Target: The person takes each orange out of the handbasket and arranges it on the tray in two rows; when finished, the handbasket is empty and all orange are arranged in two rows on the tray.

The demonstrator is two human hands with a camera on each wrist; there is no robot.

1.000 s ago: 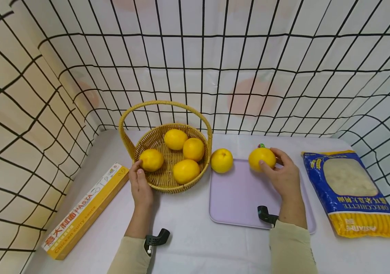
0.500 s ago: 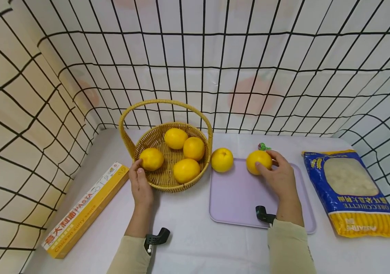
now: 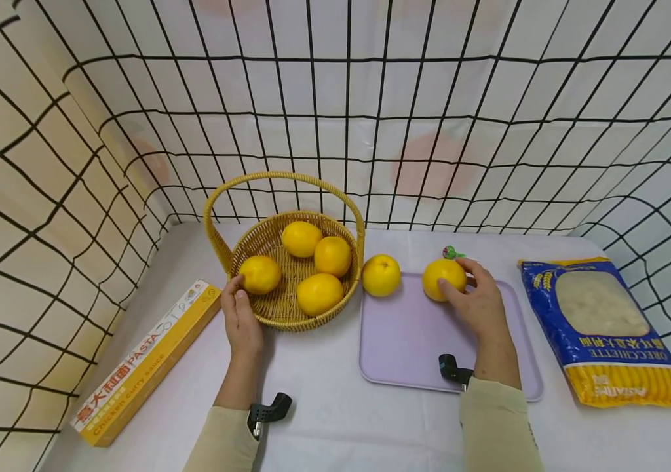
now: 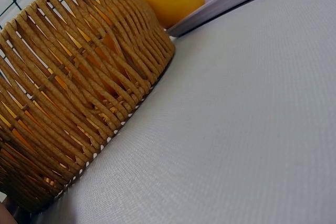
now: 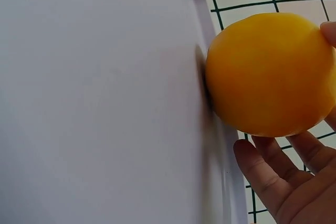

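In the head view my right hand point(image 3: 479, 301) holds a yellow orange point(image 3: 444, 280) at the far part of the lilac tray point(image 3: 406, 354), thumb on its near side. The right wrist view shows this orange point(image 5: 270, 74) against the tray's surface, with some fingertips slightly apart from it. My left hand point(image 3: 245, 326) grips the left rim of the wicker basket point(image 3: 288, 324), its fingertips beside an orange point(image 3: 260, 275) inside. Several oranges lie in the basket. Another orange point(image 3: 381, 275) sits between basket and tray. The left wrist view shows mostly the basket's woven side point(image 4: 79, 77).
A long pasta box point(image 3: 147, 364) lies left of the basket. To the tray's right is a blue and yellow orecchiette bag point(image 3: 607, 334). A small green wrapped item point(image 3: 451, 252) lies behind the tray. Black wire grid point(image 3: 377, 118) surrounds the table on the back and sides.
The orange in my right hand has shifted slightly left and down onto the tray, then stayed nearly still over the last half second. My left hand and the basket have not visibly moved.
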